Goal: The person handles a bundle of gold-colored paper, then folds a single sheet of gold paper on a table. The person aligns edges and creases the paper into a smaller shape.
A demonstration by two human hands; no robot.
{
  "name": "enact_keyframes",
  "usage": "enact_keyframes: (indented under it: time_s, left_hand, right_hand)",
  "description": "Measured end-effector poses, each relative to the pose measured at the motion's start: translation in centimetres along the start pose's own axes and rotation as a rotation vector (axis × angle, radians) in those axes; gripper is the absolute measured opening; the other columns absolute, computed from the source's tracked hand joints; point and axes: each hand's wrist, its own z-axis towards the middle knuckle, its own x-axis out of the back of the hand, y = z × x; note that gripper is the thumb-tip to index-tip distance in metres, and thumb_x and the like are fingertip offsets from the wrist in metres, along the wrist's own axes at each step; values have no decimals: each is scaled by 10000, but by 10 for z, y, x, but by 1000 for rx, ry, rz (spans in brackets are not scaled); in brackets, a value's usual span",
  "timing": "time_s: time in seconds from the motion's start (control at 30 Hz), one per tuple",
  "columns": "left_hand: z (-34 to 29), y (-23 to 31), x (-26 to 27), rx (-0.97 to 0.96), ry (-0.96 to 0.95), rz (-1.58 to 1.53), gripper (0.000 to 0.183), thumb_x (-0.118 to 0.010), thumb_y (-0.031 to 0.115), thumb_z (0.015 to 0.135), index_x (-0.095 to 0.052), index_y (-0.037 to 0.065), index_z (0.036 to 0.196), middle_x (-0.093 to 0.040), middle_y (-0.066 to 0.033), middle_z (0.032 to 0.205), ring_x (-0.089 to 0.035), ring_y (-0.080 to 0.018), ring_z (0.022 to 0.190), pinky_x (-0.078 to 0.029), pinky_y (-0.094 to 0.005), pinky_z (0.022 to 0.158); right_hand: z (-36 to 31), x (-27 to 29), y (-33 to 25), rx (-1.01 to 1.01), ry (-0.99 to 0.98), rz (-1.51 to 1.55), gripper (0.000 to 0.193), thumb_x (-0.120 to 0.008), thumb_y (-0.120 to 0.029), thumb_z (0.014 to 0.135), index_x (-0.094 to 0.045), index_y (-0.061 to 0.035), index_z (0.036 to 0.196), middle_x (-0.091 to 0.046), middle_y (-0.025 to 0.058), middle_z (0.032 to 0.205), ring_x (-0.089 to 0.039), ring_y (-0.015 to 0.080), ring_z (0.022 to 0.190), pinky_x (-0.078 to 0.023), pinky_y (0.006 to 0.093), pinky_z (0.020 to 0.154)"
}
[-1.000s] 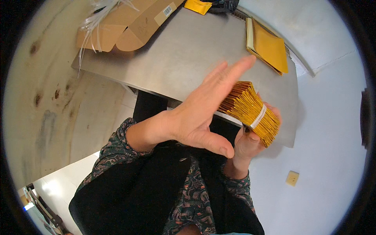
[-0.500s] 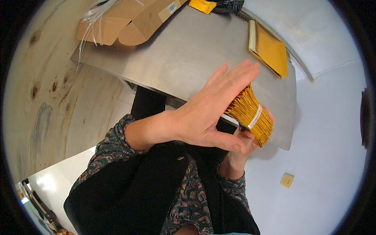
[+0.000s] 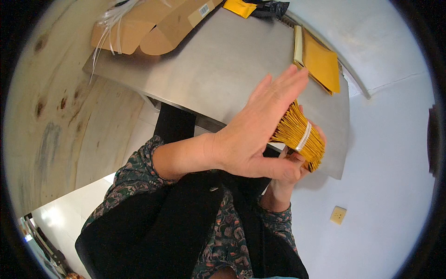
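Observation:
A thick bundle of thin golden-yellow paper packets (image 3: 313,151) is bound round its middle by a white band (image 3: 304,136). The sheets fan out at the end nearest my left hand. My right hand (image 3: 283,183) grips the bundle from below and from the far right side, its fingers partly hidden behind the packets. Flat and stretched, my left hand (image 3: 251,135) lies along the fanned end with the fingers pointing up and away. Its thumb reaches toward the bundle's lower end, next to the right hand. Part of the fanned end is hidden behind the left hand.
A metal table (image 3: 200,60) lies beneath. Yellow padded envelopes (image 3: 320,60) rest at its right edge. An open cardboard box (image 3: 158,28) with white plastic strips (image 3: 111,28) stands far left, beside a wooden board (image 3: 60,125). A yellow packet (image 3: 240,7) and black plastic (image 3: 274,8) lie at the back.
My left hand has shifted slightly right along the bundle, covering more of its fanned end. The bundle stays in my right hand, only slightly turned.

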Motion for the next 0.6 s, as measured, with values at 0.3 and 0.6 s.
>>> enact_keyframes:
  time_s: [0.3,0.6]
  left_hand:
    - [-3,13,21,40,-12,120,986,-956,353,693,-499,-6,1490,-561,-174,1490,-541,-340,1373,-422,-454,1149]
    - [-2,20,21,-24,116,106,859,-1002,279,622,-628,-10,1338,-687,-160,1293,-665,-300,1148,-538,-393,989]
  right_hand:
    - [7,32,16,-179,-17,335,960,-763,-660,816,-434,-3,1434,-601,132,1347,-604,300,1282,-492,463,1122]
    - [8,35,24,-332,-102,553,962,-801,-633,810,-453,3,1442,-621,122,1348,-620,244,1266,-519,413,1093]
